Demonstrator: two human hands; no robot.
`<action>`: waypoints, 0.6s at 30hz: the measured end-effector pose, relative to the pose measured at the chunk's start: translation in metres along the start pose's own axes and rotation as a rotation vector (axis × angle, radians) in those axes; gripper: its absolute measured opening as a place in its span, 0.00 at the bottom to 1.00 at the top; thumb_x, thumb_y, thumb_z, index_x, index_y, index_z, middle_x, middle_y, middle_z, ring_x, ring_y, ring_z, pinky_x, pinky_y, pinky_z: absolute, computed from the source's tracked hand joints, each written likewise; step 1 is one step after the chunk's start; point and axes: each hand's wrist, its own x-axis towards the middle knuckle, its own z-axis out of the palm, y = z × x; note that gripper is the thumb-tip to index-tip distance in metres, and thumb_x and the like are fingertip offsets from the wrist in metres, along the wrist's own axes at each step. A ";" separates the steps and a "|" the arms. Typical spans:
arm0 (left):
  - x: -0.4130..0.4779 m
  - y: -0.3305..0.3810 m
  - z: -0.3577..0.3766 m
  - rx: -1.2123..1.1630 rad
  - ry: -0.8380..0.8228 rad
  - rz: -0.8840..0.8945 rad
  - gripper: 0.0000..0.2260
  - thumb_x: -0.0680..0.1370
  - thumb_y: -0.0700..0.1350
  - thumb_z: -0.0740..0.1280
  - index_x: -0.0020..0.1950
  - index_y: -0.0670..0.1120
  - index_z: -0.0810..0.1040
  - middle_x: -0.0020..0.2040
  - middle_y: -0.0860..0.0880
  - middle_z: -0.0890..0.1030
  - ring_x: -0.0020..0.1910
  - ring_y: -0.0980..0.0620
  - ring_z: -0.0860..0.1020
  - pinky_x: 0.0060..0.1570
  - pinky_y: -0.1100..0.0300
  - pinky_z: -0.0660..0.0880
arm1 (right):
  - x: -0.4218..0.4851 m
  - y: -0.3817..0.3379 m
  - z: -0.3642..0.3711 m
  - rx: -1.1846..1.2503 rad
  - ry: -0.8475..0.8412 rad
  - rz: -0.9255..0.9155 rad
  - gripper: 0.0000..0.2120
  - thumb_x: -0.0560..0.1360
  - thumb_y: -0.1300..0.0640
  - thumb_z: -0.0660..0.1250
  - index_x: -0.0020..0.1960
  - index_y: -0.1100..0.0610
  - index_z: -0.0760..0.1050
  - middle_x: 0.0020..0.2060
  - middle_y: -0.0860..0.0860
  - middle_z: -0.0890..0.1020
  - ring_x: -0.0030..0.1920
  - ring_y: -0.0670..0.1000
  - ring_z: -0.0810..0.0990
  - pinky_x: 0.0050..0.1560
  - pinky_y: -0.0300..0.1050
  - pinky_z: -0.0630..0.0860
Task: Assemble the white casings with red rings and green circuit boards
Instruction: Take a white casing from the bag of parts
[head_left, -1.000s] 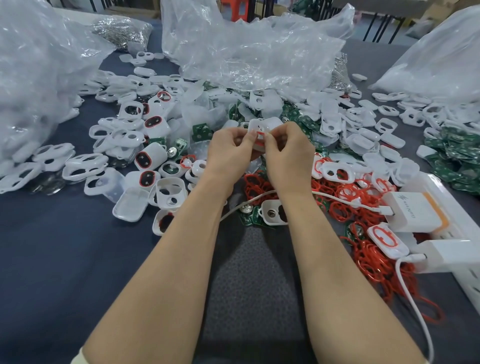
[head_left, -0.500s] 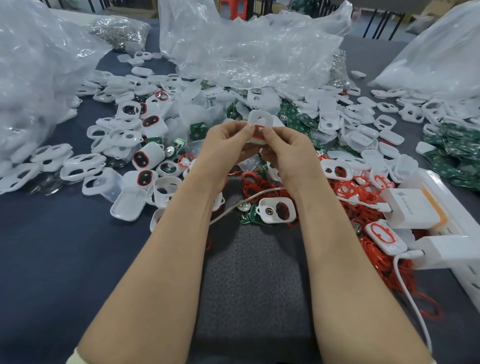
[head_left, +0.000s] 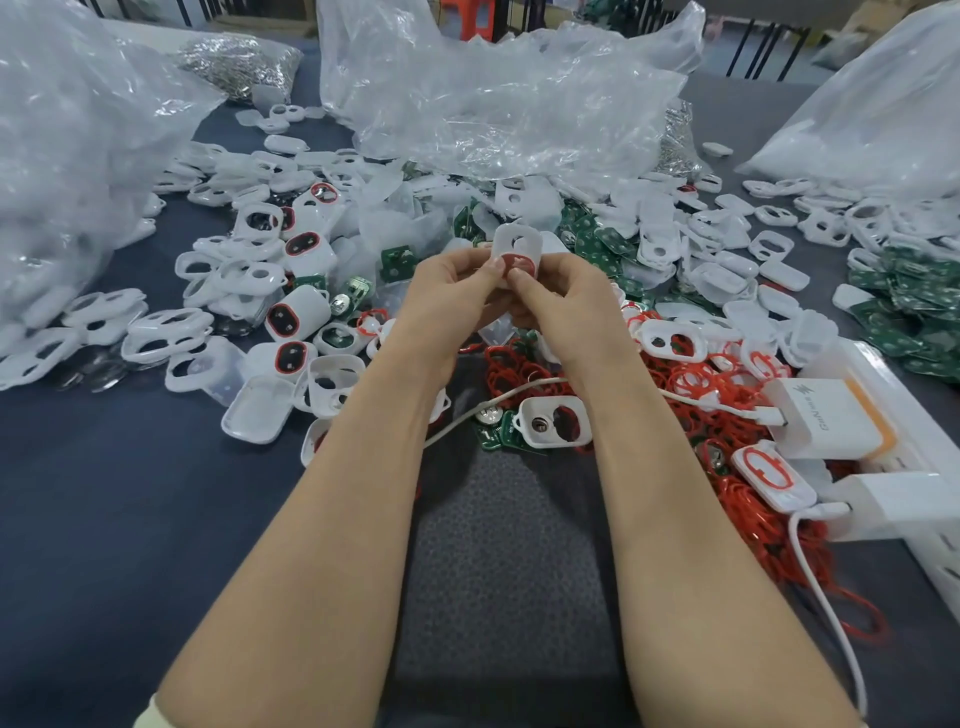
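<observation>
Both hands hold one white casing (head_left: 516, 243) upright above the table's middle. A red ring (head_left: 522, 264) shows in its lower opening. My left hand (head_left: 451, 296) pinches the casing's left side with thumb and fingertips. My right hand (head_left: 563, 301) pinches it from the right, thumb on the ring. Loose red rings (head_left: 691, 384) lie heaped under and right of my hands. Green circuit boards (head_left: 914, 306) are piled at the right and behind the casing. White casings (head_left: 249, 275) are scattered at the left.
Crumpled clear plastic bags (head_left: 493, 104) fill the back and both far sides. A white power strip (head_left: 893, 452) with chargers and a white cable (head_left: 826, 587) lies at the right. A casing on a green board (head_left: 550, 421) sits between my forearms. A grey mat (head_left: 498, 561) lies near me.
Both hands have turned the casing upright, so more of it stands above my fingertips. The red ring now sits in its lower opening.
</observation>
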 end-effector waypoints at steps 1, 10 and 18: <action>0.000 0.001 0.000 -0.018 0.004 -0.011 0.09 0.81 0.36 0.62 0.46 0.43 0.80 0.40 0.48 0.83 0.38 0.56 0.82 0.40 0.68 0.78 | 0.000 -0.001 0.000 0.016 -0.002 0.005 0.05 0.78 0.60 0.66 0.51 0.62 0.77 0.43 0.59 0.82 0.35 0.47 0.80 0.36 0.34 0.78; 0.001 0.000 0.001 -0.007 0.006 0.006 0.05 0.80 0.42 0.65 0.51 0.42 0.79 0.44 0.47 0.85 0.44 0.54 0.84 0.45 0.63 0.80 | -0.003 -0.004 -0.002 0.031 0.088 0.037 0.10 0.80 0.55 0.62 0.49 0.56 0.81 0.35 0.49 0.81 0.28 0.43 0.76 0.32 0.35 0.73; 0.000 0.002 0.004 0.043 0.039 0.015 0.10 0.83 0.46 0.60 0.46 0.46 0.78 0.41 0.48 0.82 0.40 0.54 0.82 0.43 0.62 0.80 | -0.003 -0.004 0.003 -0.056 0.166 -0.045 0.02 0.77 0.56 0.67 0.45 0.51 0.76 0.42 0.51 0.82 0.42 0.50 0.81 0.49 0.52 0.80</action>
